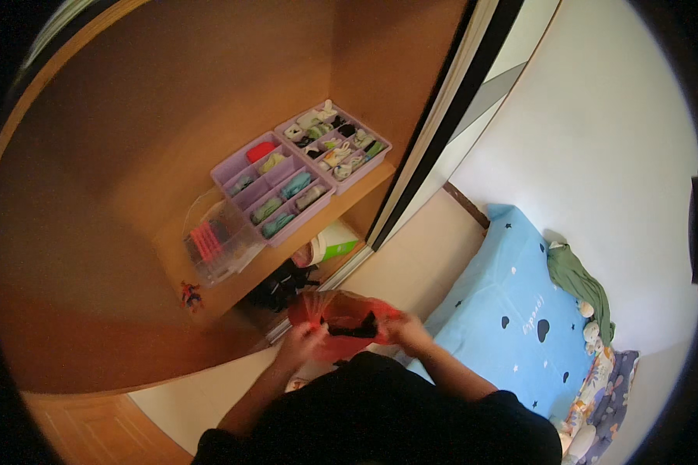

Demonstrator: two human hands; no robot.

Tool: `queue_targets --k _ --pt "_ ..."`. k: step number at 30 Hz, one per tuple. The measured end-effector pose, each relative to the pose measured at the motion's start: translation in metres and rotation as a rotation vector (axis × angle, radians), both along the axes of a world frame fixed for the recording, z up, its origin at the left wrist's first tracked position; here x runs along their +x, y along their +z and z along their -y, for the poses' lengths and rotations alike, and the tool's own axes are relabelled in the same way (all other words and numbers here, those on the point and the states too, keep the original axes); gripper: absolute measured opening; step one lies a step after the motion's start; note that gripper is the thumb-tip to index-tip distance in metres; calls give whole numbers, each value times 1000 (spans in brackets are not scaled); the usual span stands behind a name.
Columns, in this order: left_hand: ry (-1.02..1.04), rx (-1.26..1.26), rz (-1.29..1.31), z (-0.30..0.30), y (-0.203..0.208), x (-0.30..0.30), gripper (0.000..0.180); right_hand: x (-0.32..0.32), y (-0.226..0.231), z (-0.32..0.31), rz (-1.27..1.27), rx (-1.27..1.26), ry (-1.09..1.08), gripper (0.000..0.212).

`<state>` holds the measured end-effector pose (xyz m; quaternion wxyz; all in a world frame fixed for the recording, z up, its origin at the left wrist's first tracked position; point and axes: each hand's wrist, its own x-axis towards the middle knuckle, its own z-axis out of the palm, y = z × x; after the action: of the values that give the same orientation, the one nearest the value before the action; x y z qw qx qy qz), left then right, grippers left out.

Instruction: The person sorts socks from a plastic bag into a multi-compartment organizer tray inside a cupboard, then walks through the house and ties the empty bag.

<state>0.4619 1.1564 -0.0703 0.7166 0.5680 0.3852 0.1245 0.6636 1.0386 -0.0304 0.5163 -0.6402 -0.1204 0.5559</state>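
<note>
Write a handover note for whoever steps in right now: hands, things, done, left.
Left hand: grips the left edge of the red plastic bag.
Right hand: grips its right edge; bag held open in front of the body, something dark inside.
Nearby: two purple divided trays with small folded items on the wardrobe shelf, clear box beside them, blue bed at right.
Done: bag opened.
Left: dark item not yet out.

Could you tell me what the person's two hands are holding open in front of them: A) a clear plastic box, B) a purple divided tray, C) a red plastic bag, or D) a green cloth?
C: the left hand and right hand each grip a side of the red plastic bag, with something dark inside it.
</note>
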Motion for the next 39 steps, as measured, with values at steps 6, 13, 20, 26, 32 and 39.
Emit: queue_targets --k 6,13,20,26,32,39 --pt "-15 144 -163 -94 -3 93 25 119 20 35 -433 231 -127 33" --pt "51 644 -153 -218 9 263 25 146 47 56 -260 279 -315 56" --pt "-366 1103 -671 -297 -12 406 28 162 89 60 97 400 -621 57" --pt "-506 940 -861 -304 -20 451 27 153 88 53 191 415 -852 61" --pt "-272 963 -723 -299 -33 443 24 142 71 30 58 351 -951 61" --pt "47 670 -264 -268 25 396 26 147 57 17 -120 485 -968 55"
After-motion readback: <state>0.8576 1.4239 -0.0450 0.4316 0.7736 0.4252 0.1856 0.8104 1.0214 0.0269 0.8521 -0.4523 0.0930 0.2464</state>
